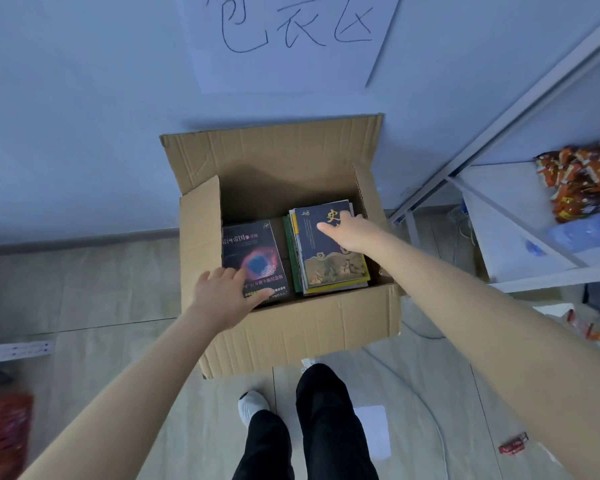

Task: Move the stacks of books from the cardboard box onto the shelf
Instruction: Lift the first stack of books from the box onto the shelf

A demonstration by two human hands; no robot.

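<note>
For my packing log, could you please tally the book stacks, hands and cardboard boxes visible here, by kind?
Book stacks: 2, the nebula-cover stack and the navy-cover stack
Hands: 2, the left hand and the right hand
Cardboard boxes: 1, the cardboard box
Total: 5
</note>
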